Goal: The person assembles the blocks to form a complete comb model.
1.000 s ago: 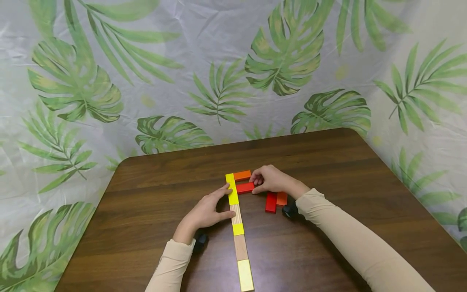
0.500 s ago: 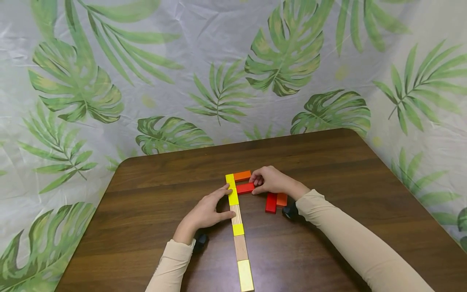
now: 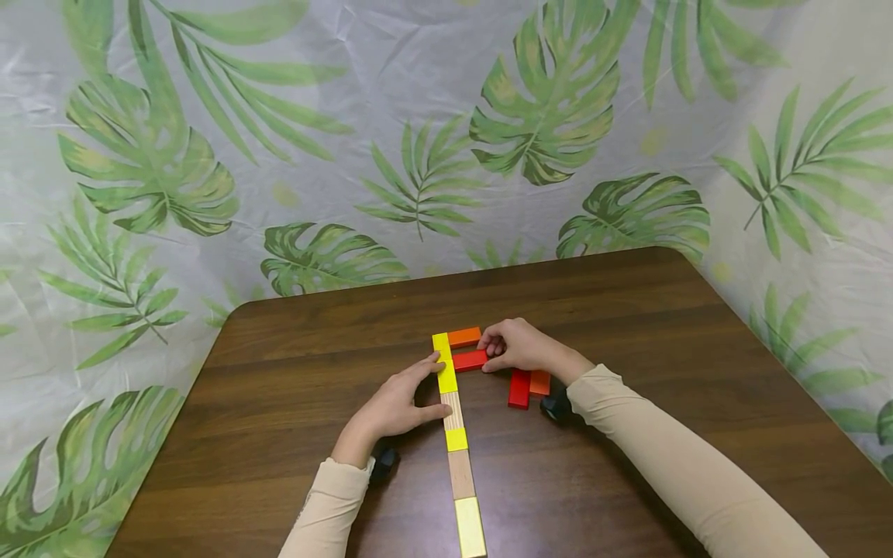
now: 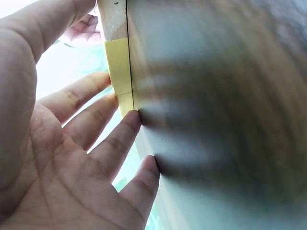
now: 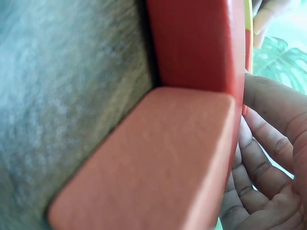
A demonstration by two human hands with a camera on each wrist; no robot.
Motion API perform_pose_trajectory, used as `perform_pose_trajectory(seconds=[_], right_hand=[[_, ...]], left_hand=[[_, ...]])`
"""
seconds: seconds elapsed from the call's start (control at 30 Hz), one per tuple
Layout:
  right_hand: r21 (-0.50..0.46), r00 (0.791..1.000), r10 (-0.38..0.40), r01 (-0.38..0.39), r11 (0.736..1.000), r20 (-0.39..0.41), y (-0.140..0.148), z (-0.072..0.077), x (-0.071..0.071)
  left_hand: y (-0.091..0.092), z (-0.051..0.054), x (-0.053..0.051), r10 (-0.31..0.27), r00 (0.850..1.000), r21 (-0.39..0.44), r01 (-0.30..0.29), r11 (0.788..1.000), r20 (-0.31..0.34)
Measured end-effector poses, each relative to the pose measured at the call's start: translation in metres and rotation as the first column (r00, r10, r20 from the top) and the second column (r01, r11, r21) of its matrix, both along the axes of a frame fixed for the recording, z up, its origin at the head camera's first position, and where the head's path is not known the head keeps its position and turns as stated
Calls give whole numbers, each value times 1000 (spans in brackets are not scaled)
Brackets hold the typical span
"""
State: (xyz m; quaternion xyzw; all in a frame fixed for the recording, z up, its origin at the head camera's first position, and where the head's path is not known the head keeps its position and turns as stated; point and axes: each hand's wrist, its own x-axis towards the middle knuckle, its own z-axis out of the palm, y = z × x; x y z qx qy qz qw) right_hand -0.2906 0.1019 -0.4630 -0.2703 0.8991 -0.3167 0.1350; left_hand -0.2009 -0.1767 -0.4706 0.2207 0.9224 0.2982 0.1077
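Observation:
A straight row of yellow and plain wood blocks runs toward the person. My left hand (image 3: pixel 394 401) lies along its left side, fingers extended, touching the yellow blocks (image 3: pixel 449 380) at the far end, the thumb at a plain wood block (image 3: pixel 453 417). In the left wrist view its fingertips meet a yellow block (image 4: pixel 119 64) and the tabletop. My right hand (image 3: pixel 525 346) pinches the free end of a red block (image 3: pixel 469 360), whose other end meets the yellow row. Beyond lies an orange block (image 3: pixel 464 336), also reaching out from the row.
Next to the right wrist, a loose red block (image 3: pixel 519 389) and an orange block (image 3: pixel 540 382) lie side by side, large in the right wrist view. Nearer in the row are a small yellow, a wood (image 3: pixel 461 474) and a pale yellow block (image 3: pixel 470 527). The brown table (image 3: pixel 314 333) meets leaf-patterned cloth.

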Motion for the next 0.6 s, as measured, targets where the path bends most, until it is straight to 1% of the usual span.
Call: perform_pose_trajectory(seconds=[0.3,0.47,0.6], right_hand=[[-14,1000,12,-12,1000,21,4,0,0],[-21,999,2,-1,1000,40,10,1,-1],[-21,998,19,-18,1000,53,16,3,-2]], left_hand=[[0,0,0,-1,1000,-2,1,1000,6],[0,1,0,-2,1000,1,2,1000,6],[0,1,1,0,1000,0,0,1000,5]])
